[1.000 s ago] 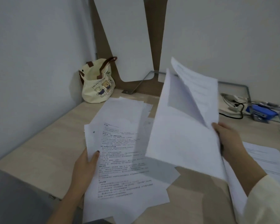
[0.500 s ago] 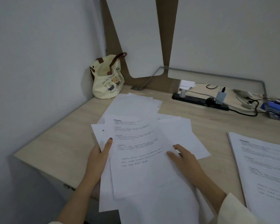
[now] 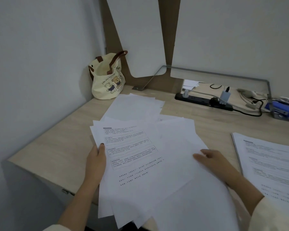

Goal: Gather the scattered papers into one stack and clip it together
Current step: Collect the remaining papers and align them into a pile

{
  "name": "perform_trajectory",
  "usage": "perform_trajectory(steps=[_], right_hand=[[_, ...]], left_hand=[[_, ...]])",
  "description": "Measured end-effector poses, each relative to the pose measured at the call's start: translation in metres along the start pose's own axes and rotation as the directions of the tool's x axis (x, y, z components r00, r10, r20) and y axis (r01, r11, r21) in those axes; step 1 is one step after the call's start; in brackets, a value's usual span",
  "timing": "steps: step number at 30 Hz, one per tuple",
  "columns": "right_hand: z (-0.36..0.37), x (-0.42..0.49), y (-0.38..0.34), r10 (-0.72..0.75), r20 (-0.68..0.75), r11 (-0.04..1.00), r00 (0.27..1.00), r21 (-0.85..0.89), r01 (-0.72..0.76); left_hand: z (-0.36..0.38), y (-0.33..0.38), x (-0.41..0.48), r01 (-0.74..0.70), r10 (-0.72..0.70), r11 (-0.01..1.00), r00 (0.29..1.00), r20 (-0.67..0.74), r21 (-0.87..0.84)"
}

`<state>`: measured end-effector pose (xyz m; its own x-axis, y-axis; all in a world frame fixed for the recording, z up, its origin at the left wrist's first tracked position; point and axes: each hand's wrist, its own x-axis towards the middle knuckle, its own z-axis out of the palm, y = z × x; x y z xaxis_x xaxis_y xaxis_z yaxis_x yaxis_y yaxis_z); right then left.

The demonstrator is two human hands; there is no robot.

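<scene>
A loose fan of white printed sheets (image 3: 140,160) lies in front of me on the wooden desk (image 3: 53,147), its near end hanging over the desk's front edge. My left hand (image 3: 96,160) grips the left edge of these sheets, thumb on top. My right hand (image 3: 212,160) rests flat on the right side of the fan, fingers together. More blank sheets (image 3: 135,107) lie further back, partly under the fan. A separate neat stack of printed pages (image 3: 270,164) lies at the right.
A cream tote bag with bears (image 3: 107,80) stands in the back left corner. A black power strip (image 3: 203,101) with cables runs along the back. A blue object (image 3: 282,110) sits at the far right. Walls close in on the left and behind.
One second ago my right hand held a bundle of sheets up in the air; those sheets now lie on the fan and the hand rests flat on them. The left hand stays on the left edge.
</scene>
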<state>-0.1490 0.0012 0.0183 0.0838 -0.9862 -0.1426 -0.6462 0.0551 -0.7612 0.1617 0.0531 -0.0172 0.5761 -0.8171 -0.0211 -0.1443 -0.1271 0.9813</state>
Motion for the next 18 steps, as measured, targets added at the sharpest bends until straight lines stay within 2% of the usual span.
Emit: perform_trajectory(steps=[1,3,5,8,9,10,11,13,15,18], right_hand=[[-0.011,0.004,0.002,0.014,-0.120,0.999,0.993,-0.040,-0.019],[-0.037,0.008,-0.008,-0.023,-0.385,0.993,0.923,-0.113,-0.022],[-0.056,0.004,-0.031,-0.170,-0.546,0.973,0.820,-0.226,0.050],[-0.058,-0.011,-0.075,-0.502,-0.591,0.825,0.631,-0.547,0.144],[-0.051,-0.015,-0.089,-0.592,-0.558,0.762,0.581,-0.621,0.181],[-0.042,-0.022,-0.103,-0.654,-0.508,0.707,0.561,-0.675,0.214],[-0.029,-0.025,-0.114,-0.684,-0.431,0.658,0.589,-0.713,0.243],[0.007,-0.028,-0.127,-0.643,-0.250,0.615,0.724,-0.732,0.293],[0.046,-0.028,-0.128,-0.644,-0.134,0.551,0.753,-0.764,0.335],[0.098,-0.027,-0.122,-0.586,-0.003,0.541,0.811,-0.746,0.388]], left_hand=[[0.000,0.000,-0.001,-0.008,0.008,1.000,1.000,0.004,0.000],[0.001,-0.002,-0.001,-0.024,0.024,1.000,1.000,0.010,0.011],[-0.001,-0.009,0.001,-0.069,0.069,0.997,0.997,0.025,0.021],[-0.004,-0.013,0.000,-0.138,0.138,0.990,0.989,0.052,-0.006],[-0.004,-0.013,-0.002,-0.154,0.154,0.988,0.986,0.062,-0.011],[-0.004,-0.012,-0.004,-0.167,0.167,0.986,0.983,0.072,-0.002],[-0.004,-0.011,-0.006,-0.179,0.177,0.984,0.981,0.078,0.020],[-0.004,-0.011,-0.006,-0.181,0.177,0.982,0.982,0.072,0.047],[-0.003,-0.010,-0.010,-0.140,0.138,0.990,0.987,0.078,0.025],[-0.003,0.000,-0.017,-0.062,0.064,0.998,0.995,0.076,-0.023]])
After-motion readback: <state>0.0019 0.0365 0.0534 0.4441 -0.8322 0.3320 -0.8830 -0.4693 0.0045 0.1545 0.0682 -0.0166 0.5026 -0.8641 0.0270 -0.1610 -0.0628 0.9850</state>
